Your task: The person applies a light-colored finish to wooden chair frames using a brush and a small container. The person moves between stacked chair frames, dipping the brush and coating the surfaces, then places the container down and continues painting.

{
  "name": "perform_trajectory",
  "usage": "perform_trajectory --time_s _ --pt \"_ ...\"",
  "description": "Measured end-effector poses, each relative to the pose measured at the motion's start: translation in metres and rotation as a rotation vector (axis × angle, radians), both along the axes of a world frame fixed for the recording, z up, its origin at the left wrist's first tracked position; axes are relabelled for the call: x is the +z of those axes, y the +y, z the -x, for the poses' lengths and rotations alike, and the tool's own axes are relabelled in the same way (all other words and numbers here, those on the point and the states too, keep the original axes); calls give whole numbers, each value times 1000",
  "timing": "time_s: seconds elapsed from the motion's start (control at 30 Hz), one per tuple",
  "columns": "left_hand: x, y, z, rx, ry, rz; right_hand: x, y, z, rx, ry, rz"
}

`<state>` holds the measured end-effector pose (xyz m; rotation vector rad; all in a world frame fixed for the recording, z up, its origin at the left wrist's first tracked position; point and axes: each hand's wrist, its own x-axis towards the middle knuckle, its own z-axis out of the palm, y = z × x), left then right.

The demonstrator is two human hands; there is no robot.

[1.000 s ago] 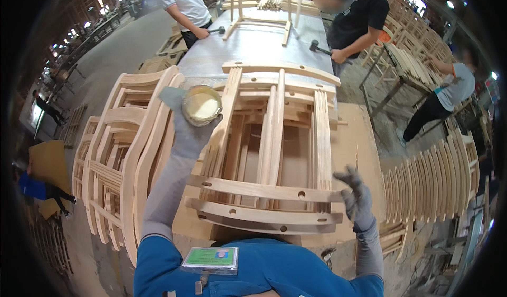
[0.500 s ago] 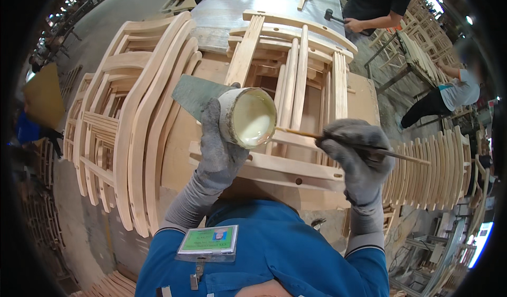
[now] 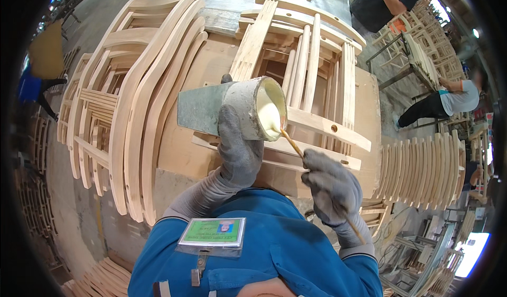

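Note:
My left hand (image 3: 237, 149), in a grey glove, is wrapped round a white-crusted cup (image 3: 243, 106) that tilts to the right. Pale cream liquid (image 3: 268, 112) shows inside it. A flat grey-green plate (image 3: 198, 108) sticks out on the cup's left side; how it is joined is hidden. In my gloved right hand (image 3: 332, 186) is a thin wooden stick (image 3: 293, 145), its tip at the lower rim of the cup. Just beyond both hands lie stacked wooden frames (image 3: 330, 130) with rods and holes in the rails.
Curved wooden chair frames (image 3: 138, 107) stand stacked at the left. A row of curved slats (image 3: 420, 167) is at the right. The frames rest on a brown board (image 3: 364, 93). A co-worker in black (image 3: 383, 4) stands far right; another person (image 3: 449, 101) is farther off.
The cup has tipped further to the right. My right hand has come down and left, turning the stick so its tip meets the cup's rim. The view has shifted slightly.

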<state>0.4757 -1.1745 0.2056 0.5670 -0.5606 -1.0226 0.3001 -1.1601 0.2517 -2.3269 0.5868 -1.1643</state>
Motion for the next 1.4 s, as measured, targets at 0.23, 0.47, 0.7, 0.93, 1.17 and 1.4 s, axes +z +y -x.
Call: perform_trajectory --time_s 0.23,0.47,0.7,0.93,1.17,1.4 --pt "5 3 -2 -253 253 -92 -13 12 1 -11 -724 -585" --pt "8 5 -7 -300 222 -115 -23 20 -11 -70 -796 -695" --pt "-15 18 -59 -118 284 -44 1 -10 -33 -277 -461 -829" --pt "-31 46 -117 161 245 -94 -35 -56 -50 -196 168 -680" --pt "-39 63 -134 179 353 -112 -50 -68 -71 -150 227 -699" --pt "-48 63 -138 264 304 -179 -42 -54 -79 -261 434 -398"
